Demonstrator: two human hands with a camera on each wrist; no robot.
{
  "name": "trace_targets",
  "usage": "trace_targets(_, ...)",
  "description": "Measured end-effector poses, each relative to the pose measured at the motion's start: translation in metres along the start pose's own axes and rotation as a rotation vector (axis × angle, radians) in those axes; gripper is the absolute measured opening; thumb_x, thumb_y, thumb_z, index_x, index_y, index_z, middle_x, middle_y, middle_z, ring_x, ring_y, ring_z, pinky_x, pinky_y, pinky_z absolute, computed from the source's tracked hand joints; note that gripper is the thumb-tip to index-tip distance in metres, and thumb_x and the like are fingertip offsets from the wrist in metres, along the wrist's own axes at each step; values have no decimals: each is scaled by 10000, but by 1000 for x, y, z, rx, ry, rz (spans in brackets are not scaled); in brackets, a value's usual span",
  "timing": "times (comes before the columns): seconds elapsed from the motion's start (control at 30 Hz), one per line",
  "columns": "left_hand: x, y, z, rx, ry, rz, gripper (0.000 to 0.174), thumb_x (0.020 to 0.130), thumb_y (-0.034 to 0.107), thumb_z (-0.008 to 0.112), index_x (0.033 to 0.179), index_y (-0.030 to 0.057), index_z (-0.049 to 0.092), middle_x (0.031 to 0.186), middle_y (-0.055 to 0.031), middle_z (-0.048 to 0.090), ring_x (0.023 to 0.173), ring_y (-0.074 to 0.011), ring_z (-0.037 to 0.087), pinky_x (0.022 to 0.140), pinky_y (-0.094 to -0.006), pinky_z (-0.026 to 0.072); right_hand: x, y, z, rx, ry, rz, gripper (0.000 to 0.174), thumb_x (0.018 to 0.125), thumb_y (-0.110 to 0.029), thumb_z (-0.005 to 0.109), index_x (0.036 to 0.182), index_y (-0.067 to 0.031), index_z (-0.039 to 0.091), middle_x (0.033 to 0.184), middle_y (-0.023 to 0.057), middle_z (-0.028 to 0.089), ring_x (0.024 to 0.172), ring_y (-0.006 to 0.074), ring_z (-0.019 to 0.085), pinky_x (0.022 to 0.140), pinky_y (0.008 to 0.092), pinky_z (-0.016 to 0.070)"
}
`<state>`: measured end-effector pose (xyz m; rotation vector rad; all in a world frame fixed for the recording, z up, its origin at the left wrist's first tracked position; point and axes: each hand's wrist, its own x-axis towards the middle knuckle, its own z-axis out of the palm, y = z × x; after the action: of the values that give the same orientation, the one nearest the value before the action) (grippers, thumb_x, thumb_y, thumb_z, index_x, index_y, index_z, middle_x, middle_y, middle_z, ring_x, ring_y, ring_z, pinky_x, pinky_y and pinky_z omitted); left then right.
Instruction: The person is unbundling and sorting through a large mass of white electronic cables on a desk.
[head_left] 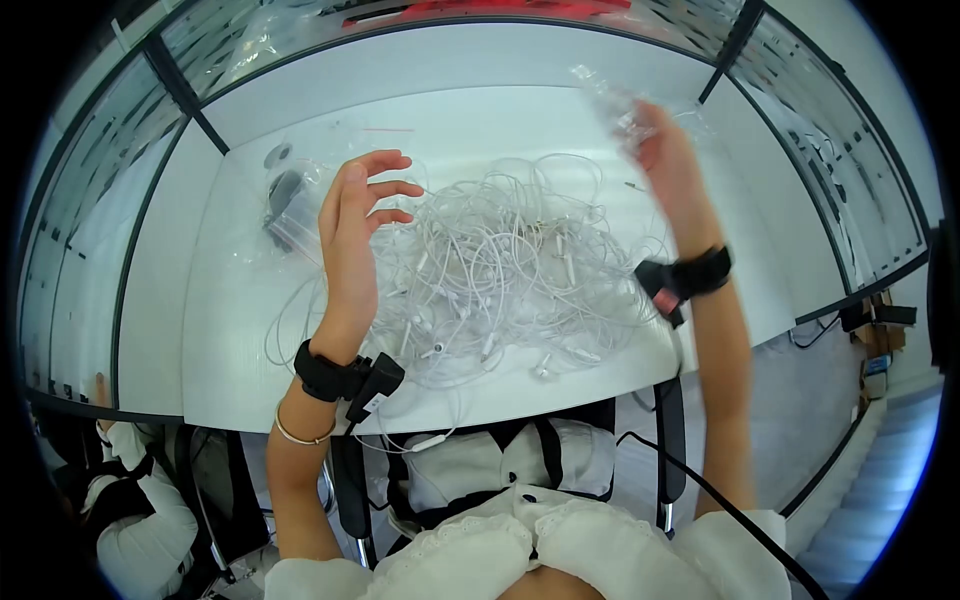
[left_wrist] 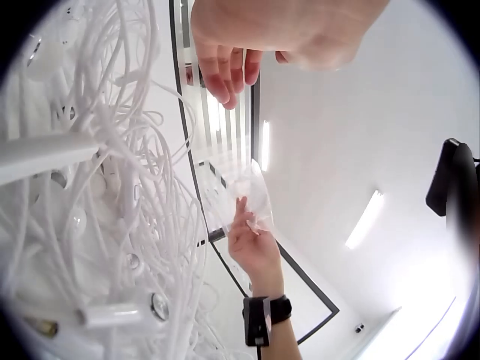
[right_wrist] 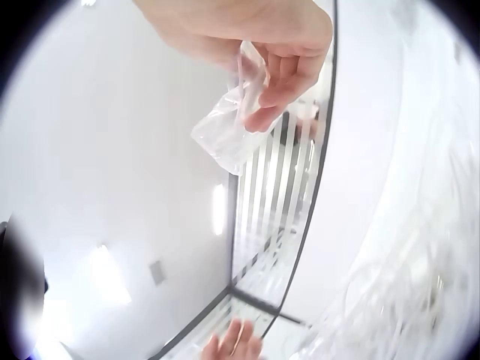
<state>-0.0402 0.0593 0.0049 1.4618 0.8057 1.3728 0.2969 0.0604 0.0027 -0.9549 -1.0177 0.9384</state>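
A tangled heap of white cords (head_left: 500,250) with small white and silver ends lies in the middle of the white table. Over its left side my left hand (head_left: 350,230) is raised with fingers loosely bent and nothing in them. My right hand (head_left: 672,170) is lifted beyond the heap's far right side, blurred in the head view. It pinches a crumpled clear plastic bag (right_wrist: 225,131) between thumb and fingers. In the left wrist view, the cord ends show as white tubes (left_wrist: 120,313) with metal tips.
Clear plastic packaging (head_left: 300,222) and a dark rounded item (head_left: 285,192) lie at the table's left. White partitions (head_left: 165,260) with glass tops enclose the table. One loose cord hangs over the front edge by a chair armrest (head_left: 350,485). Another person (head_left: 145,500) sits at lower left.
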Motion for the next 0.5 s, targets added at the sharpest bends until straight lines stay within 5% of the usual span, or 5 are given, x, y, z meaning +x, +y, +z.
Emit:
trace_targets(0.1,0,1,0,-7,-5,-17,325,1006,288,408,1103,35,587,1106,-88,630,890,-153,647,712,-279,473,61,-50,-61,-253,195,-89,465,902,-417,577,1124,-8,587,1029,120,680,937,198,674,793,297,497)
trace_targets(0.2,1,-3,-1,-4,-35,-41,295,998,268,426,1096,42,589,1107,-77,628,884,-149,647,707,-277,474,80,-75,-135,-414,296,243,575,894,-490,563,1168,14,518,978,156,708,903,211,694,728,289,504)
trace_targets(0.27,2,-6,-2,-20,-48,-58,258,983,244,444,1072,52,591,1119,-62,613,884,-144,643,710,-282,473,73,-70,-164,-863,512,423,596,879,-516,561,1154,13,542,910,133,728,830,171,696,649,255,484)
trace_targets(0.47,0,-17,-2,135,-150,-3,162,929,152,524,1036,54,595,1081,-36,616,970,-130,600,789,-291,458,16,-54,-120,-974,204,466,466,866,-499,559,1036,-86,695,815,65,716,613,72,573,552,178,400)
trace_targets(0.5,2,-24,-5,175,-208,-7,163,895,123,566,1041,63,604,1106,-38,604,1046,-160,565,881,-318,435,15,-54,-107,-948,150,419,466,868,-498,560,1040,-85,694,803,59,710,615,71,568,556,179,400)
